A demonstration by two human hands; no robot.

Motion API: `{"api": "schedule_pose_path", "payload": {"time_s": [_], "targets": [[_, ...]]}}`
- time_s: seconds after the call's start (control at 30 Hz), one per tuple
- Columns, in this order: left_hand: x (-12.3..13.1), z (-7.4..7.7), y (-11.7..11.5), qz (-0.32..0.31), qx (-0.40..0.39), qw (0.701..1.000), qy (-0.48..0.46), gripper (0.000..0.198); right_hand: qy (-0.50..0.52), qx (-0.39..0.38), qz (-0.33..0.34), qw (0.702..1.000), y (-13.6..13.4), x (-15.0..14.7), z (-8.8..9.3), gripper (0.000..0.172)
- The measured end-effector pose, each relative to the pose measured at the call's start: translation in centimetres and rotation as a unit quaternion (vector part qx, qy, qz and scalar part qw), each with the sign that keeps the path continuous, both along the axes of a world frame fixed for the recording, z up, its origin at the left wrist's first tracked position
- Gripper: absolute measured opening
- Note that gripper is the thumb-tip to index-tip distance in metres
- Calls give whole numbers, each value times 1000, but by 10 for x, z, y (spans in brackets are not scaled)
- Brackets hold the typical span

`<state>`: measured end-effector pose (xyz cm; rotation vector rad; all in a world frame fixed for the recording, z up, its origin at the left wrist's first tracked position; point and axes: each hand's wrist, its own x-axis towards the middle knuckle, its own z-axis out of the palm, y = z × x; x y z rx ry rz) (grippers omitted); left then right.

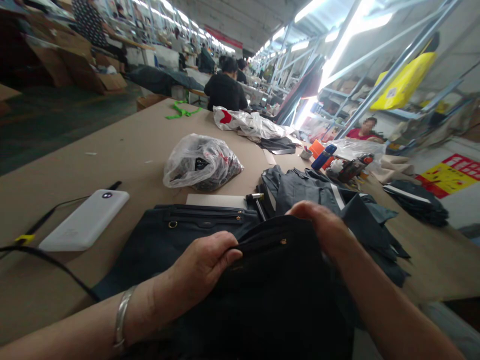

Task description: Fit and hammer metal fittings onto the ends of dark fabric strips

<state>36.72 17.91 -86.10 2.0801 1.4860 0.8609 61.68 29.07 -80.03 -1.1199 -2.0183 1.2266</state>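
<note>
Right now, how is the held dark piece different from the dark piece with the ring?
The held piece is raised between left hand and right hand; the ringed piece lies on the table. The held piece looks nearly black; the ringed piece looks dark blue-grey. Both have gold-coloured metal parts.

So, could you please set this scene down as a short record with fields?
Left hand: pinching the dark fabric piece near its upper edge
Right hand: on the same piece, farther right; blurred
Held piece: has a small gold zip pull
Behind it: second dark piece with a gold ring
Table, left: white device
Table, middle: plastic bag
Table, right: dark fabric pile
</note>
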Motion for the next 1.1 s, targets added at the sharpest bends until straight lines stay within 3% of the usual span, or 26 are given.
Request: {"api": "schedule_pose_path", "payload": {"time_s": [0.07, 0.13, 0.2, 0.27, 0.3, 0.4, 0.5, 0.63, 0.7, 0.77, 0.83, 0.93, 1.0, 1.1], "targets": [[-1, 6, 0, 1, -17, 999, 48, 24, 24, 172, -37, 984, -10, 8, 24, 27], [1, 16, -1, -16, -11, 995, 93, 25, -51, 353, 28, 934, -34, 4, 38, 14], [6, 28, -2, -38, 9, 992, 118, 26, -151, 391, 186, 889, -61, -11, 36, 23], [9, 37, -5, -52, 23, 989, 134, 27, -212, 396, 247, 859, -78, -28, 21, 27], [10, 40, -8, -56, 20, 988, 145, 27, -232, 394, 245, 855, -81, -34, 11, 25], [5, 45, -16, -50, -2, 982, 182, 15, -274, 333, 209, 877, -75, -38, -6, 10], [-9, 49, -21, -59, -34, 978, 195, 16, -262, 176, 234, 920, -59, -31, 3, 15], [-35, 57, -9, -38, -113, 971, 209, 20, -161, -36, 274, 948, -29, -34, 13, 25], [-51, 53, 8, -2, -131, 966, 223, 26, -115, -89, 246, 958, -9, -45, -4, 29], [-65, 39, 27, 21, -141, 963, 230, 27, -114, -79, 203, 969, 12, -59, -36, 28], [-77, 18, 44, 39, -163, 956, 240, 25, -152, 3, 149, 977, 30, -72, -73, 24], [-87, -14, 63, 74, -186, 943, 267, 23, -225, 123, 70, 964, 44, -88, -119, 22], [-91, -28, 71, 87, -187, 938, 277, 23, -256, 145, 46, 955, 46, -94, -136, 23], [-95, -37, 79, 92, -195, 935, 281, 23, -274, 148, 41, 949, 46, -98, -146, 25]]}}
